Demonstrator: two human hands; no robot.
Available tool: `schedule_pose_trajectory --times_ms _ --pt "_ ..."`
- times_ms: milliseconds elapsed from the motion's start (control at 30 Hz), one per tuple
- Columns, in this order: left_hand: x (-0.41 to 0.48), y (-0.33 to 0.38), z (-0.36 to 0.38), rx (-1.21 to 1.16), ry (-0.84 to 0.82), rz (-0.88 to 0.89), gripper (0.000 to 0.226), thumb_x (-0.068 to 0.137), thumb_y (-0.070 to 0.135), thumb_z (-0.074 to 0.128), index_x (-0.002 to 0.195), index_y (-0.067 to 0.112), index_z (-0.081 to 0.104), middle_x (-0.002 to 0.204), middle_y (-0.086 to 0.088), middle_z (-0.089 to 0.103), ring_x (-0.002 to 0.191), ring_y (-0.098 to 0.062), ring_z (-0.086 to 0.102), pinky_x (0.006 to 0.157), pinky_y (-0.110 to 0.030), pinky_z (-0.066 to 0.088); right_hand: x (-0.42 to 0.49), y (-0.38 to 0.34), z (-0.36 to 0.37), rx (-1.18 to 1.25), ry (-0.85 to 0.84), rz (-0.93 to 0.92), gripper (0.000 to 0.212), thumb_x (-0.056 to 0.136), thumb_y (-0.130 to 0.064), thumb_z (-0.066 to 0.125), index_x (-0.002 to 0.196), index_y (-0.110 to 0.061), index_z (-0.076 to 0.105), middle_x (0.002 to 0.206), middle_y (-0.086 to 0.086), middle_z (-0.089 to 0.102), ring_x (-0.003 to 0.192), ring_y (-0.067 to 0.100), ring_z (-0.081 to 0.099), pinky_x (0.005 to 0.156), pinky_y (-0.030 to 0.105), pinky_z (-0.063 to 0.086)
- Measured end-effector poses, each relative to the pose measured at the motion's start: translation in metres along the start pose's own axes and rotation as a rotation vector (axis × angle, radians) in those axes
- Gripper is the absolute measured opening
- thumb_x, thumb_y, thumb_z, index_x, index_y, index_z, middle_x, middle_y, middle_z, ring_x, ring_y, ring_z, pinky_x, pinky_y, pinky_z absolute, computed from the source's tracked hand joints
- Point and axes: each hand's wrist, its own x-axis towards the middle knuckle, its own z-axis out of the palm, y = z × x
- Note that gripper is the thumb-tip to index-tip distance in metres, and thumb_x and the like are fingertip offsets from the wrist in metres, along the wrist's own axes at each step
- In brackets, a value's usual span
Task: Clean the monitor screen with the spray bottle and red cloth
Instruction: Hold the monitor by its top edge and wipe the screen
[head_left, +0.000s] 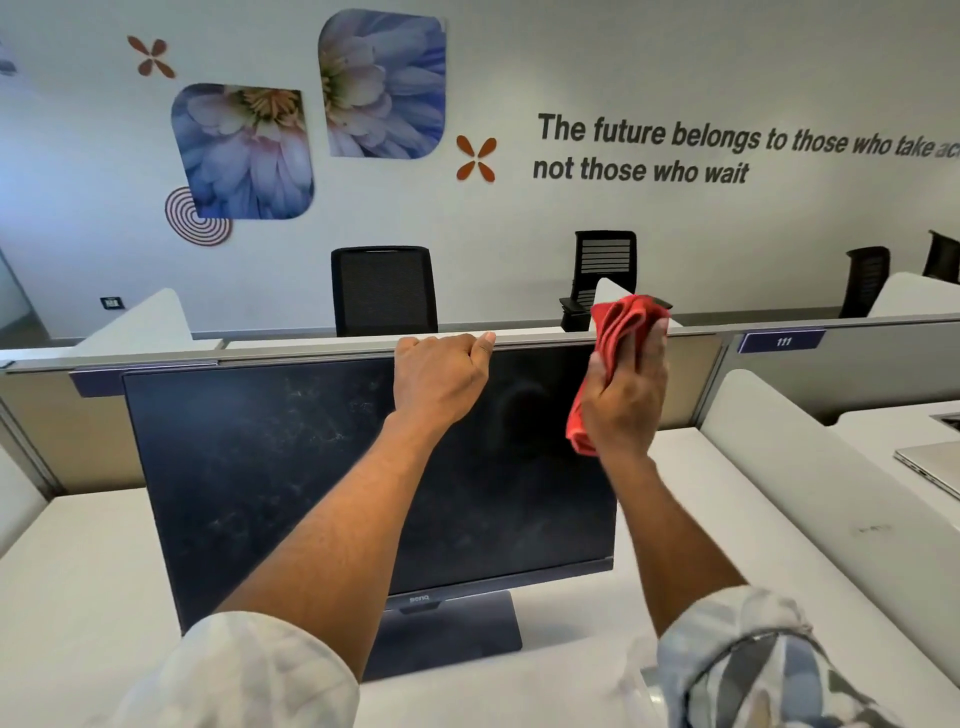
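While my left hand (441, 379) clamps the monitor (291, 467) by its top edge and my right hand (626, 400) presses the bunched red cloth (618, 332) at the upper right corner, I judge most smudged screen unwiped, spray bottle unseen.

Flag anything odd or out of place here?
Only the monitor screen itself: whitish smudges across its left and middle. The left hand grips the top edge, and the right hand holds the red cloth at the upper right corner. No spray bottle in view.
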Motion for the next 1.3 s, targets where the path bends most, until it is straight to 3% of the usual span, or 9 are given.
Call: schedule_pose_trajectory --times_ms 233,433,600,867,1067,1167,1300 --pt "-0.001 0.002 -0.001 -0.003 -0.007 -0.006 0.061 0.100 0.052 0.021 0.076 0.019 0.067 0.070 0.002 0.067 0.076 -0.021 0.060 0.093 -0.041 0.033 -0.016 0.008 0.004 0.042 -0.060 -0.051 0.066 0.099 -0.042 0.033 0.155 -0.018 0.008 0.163 0.010 0.013 0.149 0.030 0.017 0.121 0.047 0.020" --pt "0.000 0.000 0.000 -0.009 -0.009 -0.007 0.062 0.100 0.052 0.020 0.081 0.020 0.069 0.073 0.002 0.068 0.078 -0.021 0.061 0.094 -0.041 0.033 -0.119 0.050 0.015 -0.005 -0.112 0.045 0.062 0.097 -0.029 0.044 0.151 -0.004 0.026 0.158 0.019 0.025 0.145 0.040 0.025 0.114 0.057 0.030" --pt "0.000 0.000 0.004 -0.014 0.012 -0.013 0.061 0.100 0.052 0.021 0.081 0.021 0.070 0.072 0.003 0.068 0.077 -0.020 0.061 0.093 -0.041 0.033 -0.179 0.068 0.013 -0.086 -0.153 0.111 0.061 0.097 -0.024 0.052 0.150 -0.007 0.028 0.154 0.018 0.034 0.139 0.044 0.036 0.104 0.060 0.042" --pt "-0.001 -0.002 0.003 -0.018 0.017 -0.007 0.059 0.100 0.051 0.022 0.080 0.022 0.069 0.072 0.003 0.067 0.078 -0.021 0.061 0.092 -0.042 0.033 -0.108 0.032 0.016 -0.090 -0.088 0.069 0.055 0.096 -0.026 0.044 0.148 -0.008 0.036 0.157 0.016 0.028 0.144 0.042 0.027 0.110 0.065 0.029" --pt "-0.001 -0.001 0.003 -0.008 0.002 -0.009 0.059 0.100 0.052 0.022 0.083 0.021 0.070 0.074 0.002 0.068 0.078 -0.021 0.061 0.093 -0.042 0.034 -0.057 0.010 0.017 -0.016 -0.046 0.013 0.056 0.099 -0.033 0.043 0.151 -0.019 0.030 0.162 0.019 0.011 0.147 0.040 0.016 0.118 0.057 0.020" --pt "-0.001 0.000 0.003 -0.006 0.004 0.000 0.059 0.100 0.052 0.022 0.084 0.021 0.070 0.076 0.002 0.069 0.080 -0.021 0.061 0.093 -0.042 0.033 -0.072 0.007 0.023 0.023 -0.025 0.100 0.059 0.098 -0.037 0.043 0.152 -0.026 0.022 0.159 0.027 0.012 0.146 0.044 0.017 0.119 0.050 0.017" --pt "0.000 0.000 0.003 0.010 0.006 0.001 0.058 0.100 0.052 0.022 0.080 0.022 0.068 0.075 0.002 0.069 0.081 -0.022 0.061 0.093 -0.042 0.033 -0.148 -0.001 0.046 -0.031 -0.090 0.006 0.058 0.099 -0.038 0.041 0.152 -0.020 0.027 0.158 0.027 0.014 0.146 0.044 0.016 0.118 0.057 0.018"
